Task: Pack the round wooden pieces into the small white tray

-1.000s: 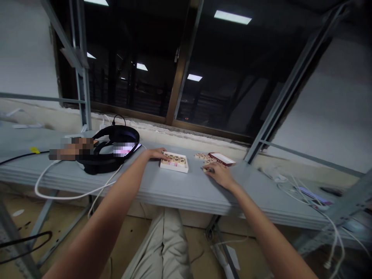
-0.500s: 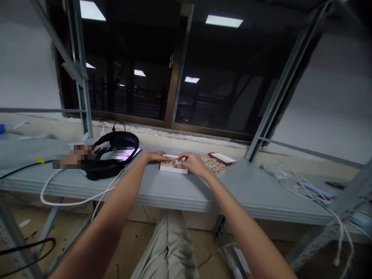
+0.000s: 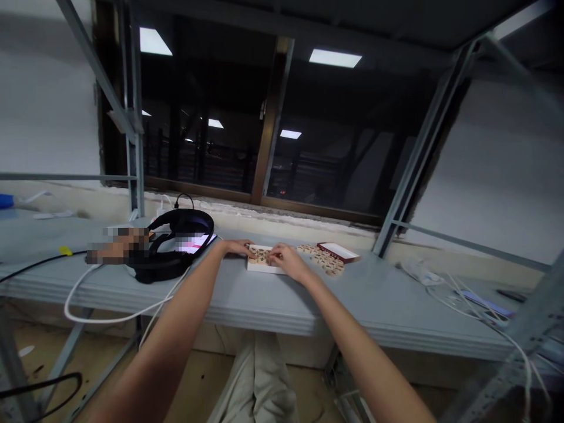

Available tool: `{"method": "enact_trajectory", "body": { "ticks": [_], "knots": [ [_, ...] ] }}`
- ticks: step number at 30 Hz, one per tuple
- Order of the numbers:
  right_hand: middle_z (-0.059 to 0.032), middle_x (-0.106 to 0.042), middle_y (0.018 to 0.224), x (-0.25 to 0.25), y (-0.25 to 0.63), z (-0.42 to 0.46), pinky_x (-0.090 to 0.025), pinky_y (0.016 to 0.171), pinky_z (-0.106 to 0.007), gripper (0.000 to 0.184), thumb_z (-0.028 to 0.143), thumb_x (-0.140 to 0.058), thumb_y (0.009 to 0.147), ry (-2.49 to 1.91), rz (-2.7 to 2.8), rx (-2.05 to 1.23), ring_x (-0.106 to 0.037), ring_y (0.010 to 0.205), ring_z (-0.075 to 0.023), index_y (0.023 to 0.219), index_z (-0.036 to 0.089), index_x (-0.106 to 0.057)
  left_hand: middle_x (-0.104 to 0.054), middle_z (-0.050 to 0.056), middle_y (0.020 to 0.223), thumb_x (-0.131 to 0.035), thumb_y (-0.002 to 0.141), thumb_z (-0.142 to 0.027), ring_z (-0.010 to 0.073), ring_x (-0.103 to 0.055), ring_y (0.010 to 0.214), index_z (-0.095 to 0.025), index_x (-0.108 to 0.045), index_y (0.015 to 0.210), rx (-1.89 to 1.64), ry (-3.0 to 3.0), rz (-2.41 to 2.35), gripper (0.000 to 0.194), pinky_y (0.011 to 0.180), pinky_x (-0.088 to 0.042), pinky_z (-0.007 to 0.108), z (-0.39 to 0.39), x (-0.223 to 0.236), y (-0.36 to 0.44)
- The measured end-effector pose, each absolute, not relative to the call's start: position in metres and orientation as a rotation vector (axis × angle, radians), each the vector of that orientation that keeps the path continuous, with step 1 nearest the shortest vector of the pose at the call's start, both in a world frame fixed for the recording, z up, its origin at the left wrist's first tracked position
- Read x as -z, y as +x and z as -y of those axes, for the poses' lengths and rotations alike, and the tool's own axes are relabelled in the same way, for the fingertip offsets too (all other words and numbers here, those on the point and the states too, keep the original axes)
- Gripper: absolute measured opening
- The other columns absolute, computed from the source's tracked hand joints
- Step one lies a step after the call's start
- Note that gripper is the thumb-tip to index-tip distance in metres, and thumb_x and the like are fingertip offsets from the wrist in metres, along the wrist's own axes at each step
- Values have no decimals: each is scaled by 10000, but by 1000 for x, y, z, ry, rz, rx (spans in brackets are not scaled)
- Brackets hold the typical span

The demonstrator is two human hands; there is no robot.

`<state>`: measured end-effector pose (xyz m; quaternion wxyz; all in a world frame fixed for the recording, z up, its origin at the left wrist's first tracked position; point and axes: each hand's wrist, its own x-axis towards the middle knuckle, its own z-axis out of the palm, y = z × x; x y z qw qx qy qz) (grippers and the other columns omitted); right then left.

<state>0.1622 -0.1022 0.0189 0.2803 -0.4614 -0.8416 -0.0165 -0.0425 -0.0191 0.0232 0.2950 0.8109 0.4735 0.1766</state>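
A shallow white box [image 3: 263, 267] lies on the grey table, with several round wooden xiangqi pieces [image 3: 261, 255] inside, dark characters on their faces. My left hand [image 3: 238, 247] holds the box at its left end, the thumb over the rim. Over the right part of the box, my right hand [image 3: 287, 258] has thumb and fingers pinched together among the pieces, closed on what looks like one xiangqi piece, mostly hidden by the fingers. More loose pieces [image 3: 328, 260] are spread flat on the table just right of that hand.
Behind the loose pieces lies a dark red box lid [image 3: 338, 252] with a white inside. A black headset [image 3: 163, 273], a lit phone [image 3: 200, 242] and a white cable [image 3: 110, 320] are at left. Cables and a plastic bag [image 3: 420, 271] lie at right, near metal shelf posts [image 3: 408, 170].
My right fingertips have come lower and a little left over the pieces in the box. My left hand stays at the box's left end. The whole view has shifted slightly with my head.
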Motion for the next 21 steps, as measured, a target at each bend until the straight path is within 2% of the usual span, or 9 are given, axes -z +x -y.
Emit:
{"method": "enact_trajectory", "body": {
  "ticks": [4, 8, 17, 21],
  "knots": [
    [-63, -643, 1056, -21, 208, 116, -384, 894, -339, 194, 206, -522, 881, -1548, 2123, 384, -549, 1010, -214, 970, 208, -694, -627, 48, 1135, -709, 519, -459, 253, -551, 1051, -213, -549, 1104, -383, 2081, -1166, 654, 863, -425, 276, 13, -21, -45],
    [-106, -585, 1202, -9, 263, 127, -369, 899, -434, 261, 235, -512, 875, -1991, 1953, 627, -476, 1122, -286, 1086, 202, -662, -597, 52, 1182, -694, 510, -496, 241, -541, 1082, -205, -505, 1153, -334, 2081, -1155, 730, 879, -423, 268, 8, -19, -44],
    [-80, -613, 1181, 6, 287, 141, -365, 861, -411, 252, 226, -472, 884, -2060, 1996, 688, -491, 1112, -268, 1014, 229, -688, -565, 107, 1227, -682, 506, -564, 239, -535, 1099, -163, -494, 1154, -327, 2109, -1175, 786, 897, -413, 259, 5, -16, -43],
    [-72, -657, 1097, 1, 278, 143, -340, 894, -418, 230, 184, -504, 866, -2032, 1996, 679, -526, 1071, -262, 996, 225, -689, -616, 67, 1139, -696, 504, -558, 242, -567, 1039, -192, -519, 1130, -345, 2187, -1198, 747, 850, -442, 270, 15, -22, -42]
  ]
}}
